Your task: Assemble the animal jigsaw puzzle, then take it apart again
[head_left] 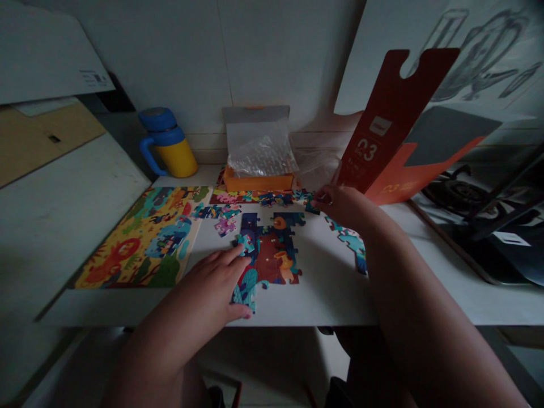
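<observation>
A partly joined jigsaw puzzle [272,255] with a brown shape in its middle lies flat on the white table. My left hand [216,277] rests at its left side, thumb and fingers apart, the fingertips touching the pieces there. Farther back and to the right, my right hand [338,198] pinches a dark teal puzzle piece [313,207] at or just above the tabletop. Loose pink and purple pieces [225,224] lie beyond my left hand. A group of light blue pieces [351,241] lies beside my right forearm, which partly covers them.
A colourful picture sheet [153,238] lies at left. Behind it stands a blue and yellow jug [172,144]. An open orange box [259,181] holding clear plastic stands at the back. A red and orange carton [382,130] and a dark stand [488,226] occupy the right.
</observation>
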